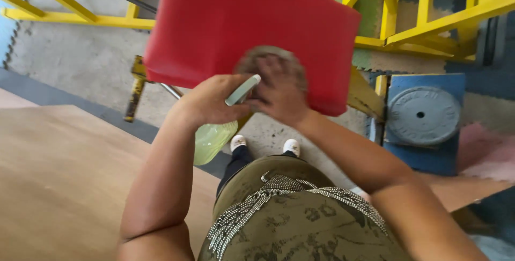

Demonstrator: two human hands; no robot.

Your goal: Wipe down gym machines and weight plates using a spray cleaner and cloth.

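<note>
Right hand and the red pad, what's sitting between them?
In the head view, a grey cloth lies between the right hand and the red pad; the hand presses on top of it. The left hand holds a spray bottle alongside.

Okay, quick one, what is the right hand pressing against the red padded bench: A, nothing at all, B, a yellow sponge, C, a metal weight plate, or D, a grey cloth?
D: the right hand lies flat on a grey cloth against the red pad, while the left hand holds a spray bottle.
</note>
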